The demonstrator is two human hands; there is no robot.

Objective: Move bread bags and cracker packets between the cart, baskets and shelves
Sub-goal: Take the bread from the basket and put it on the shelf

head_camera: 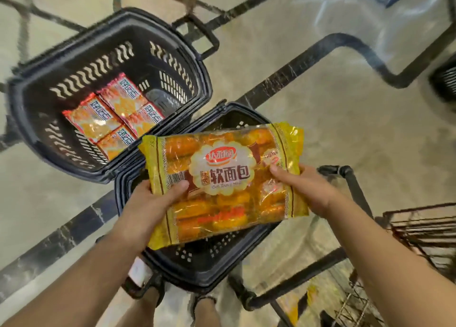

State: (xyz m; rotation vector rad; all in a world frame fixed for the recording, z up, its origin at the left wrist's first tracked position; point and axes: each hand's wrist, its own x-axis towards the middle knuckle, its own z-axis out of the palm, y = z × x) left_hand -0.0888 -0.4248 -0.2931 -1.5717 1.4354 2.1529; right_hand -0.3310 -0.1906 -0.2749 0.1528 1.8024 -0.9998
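Pale beige stone floor point(345, 141) with a cloudy marbled grain, dark veined inlay strips point(283, 74) crossing it on the diagonal and bending at corners, soft whitish glare point(345, 13) on the polish far ahead, dark ribbed object point(444, 82) at the right edge, even indoor light

Light is bright, even and warm; shadows are soft and faint on the floor point(345, 153). Small white glints break across the glossy wrapper of the bread bag point(222, 181) between the left hand point(150, 203) and the right hand point(306, 188), yet its print reads sharply at the grip. Up-left of the grip, the cracker packets point(111, 114) look slightly soft. Far beyond the right hand the upper corner smears into pale streaks. The wire cart point(424, 225) just outside the right hand is blurred. Dark floor lines bow toward the frame edges.
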